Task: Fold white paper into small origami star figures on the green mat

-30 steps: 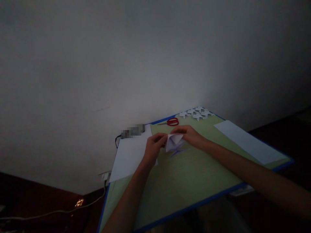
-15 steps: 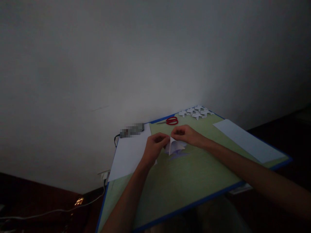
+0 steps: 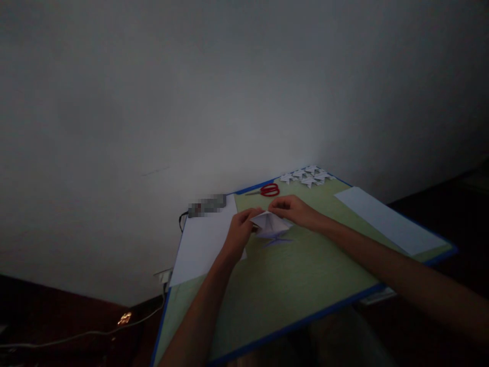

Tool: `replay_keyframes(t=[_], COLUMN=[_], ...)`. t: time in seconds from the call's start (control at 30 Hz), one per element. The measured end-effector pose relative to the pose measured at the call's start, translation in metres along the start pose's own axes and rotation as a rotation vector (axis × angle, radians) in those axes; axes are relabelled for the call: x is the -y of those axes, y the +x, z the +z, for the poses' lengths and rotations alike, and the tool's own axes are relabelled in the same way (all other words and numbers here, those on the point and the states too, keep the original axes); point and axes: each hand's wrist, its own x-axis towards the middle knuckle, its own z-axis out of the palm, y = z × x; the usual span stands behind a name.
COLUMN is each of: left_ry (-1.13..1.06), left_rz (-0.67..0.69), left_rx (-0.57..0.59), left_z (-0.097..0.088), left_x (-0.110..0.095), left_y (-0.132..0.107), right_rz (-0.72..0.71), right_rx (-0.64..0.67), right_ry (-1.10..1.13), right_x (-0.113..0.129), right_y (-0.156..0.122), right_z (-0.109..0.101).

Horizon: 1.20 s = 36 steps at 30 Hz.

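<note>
A piece of folded white paper (image 3: 270, 224) hangs just above the green tabletop (image 3: 290, 285), its creased side facing me. My left hand (image 3: 241, 228) grips its left edge, the fingers partly behind the sheet. At the top right edge my right hand (image 3: 292, 210) pinches the paper between thumb and fingers. Beneath it a bluish shadow or reflection falls on the table. Beyond the hands lie scissors (image 3: 270, 190) with red handles, blades pointing left.
Several folded white paper stars (image 3: 310, 181) lie at the far corner. A white sheet (image 3: 206, 239) covers the left side, a white strip (image 3: 389, 219) the right. A blurred dark object (image 3: 208, 205) with a cord rests at the back left, against the wall (image 3: 229, 102).
The folded paper has been spread wider and turned, so that its broad creased face shows. My left hand has shifted slightly on its left edge; my right hand stays nearly in place.
</note>
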Motion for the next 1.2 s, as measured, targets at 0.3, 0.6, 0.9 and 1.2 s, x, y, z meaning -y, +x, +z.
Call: replay_keyframes(t=[0.3, 0.6, 0.9, 1.2], left_ry=[-0.034, -0.123, -0.072, -0.008], left_rz=[-0.106, -0.113, -0.003, 0.034], left_rx=[0.104, 0.018, 0.001, -0.011], left_z=[-0.008, -0.006, -0.005, -0.003], left_x=[-0.005, -0.003, 0.004, 0.004], left_y=[-0.004, -0.001, 0.002, 0.001], right_rz=[0.023, 0.065, 0.058, 0.026], right_rx=[-0.027, -0.051, -0.043, -0.072], right_ry=[0.002, 0.027, 0.045, 0.084], right_x=[0.001, 0.010, 0.004, -0.002], right_y=[-0.002, -0.006, -0.004, -0.001], right_z=[0.000, 0.004, 0.002, 0.001])
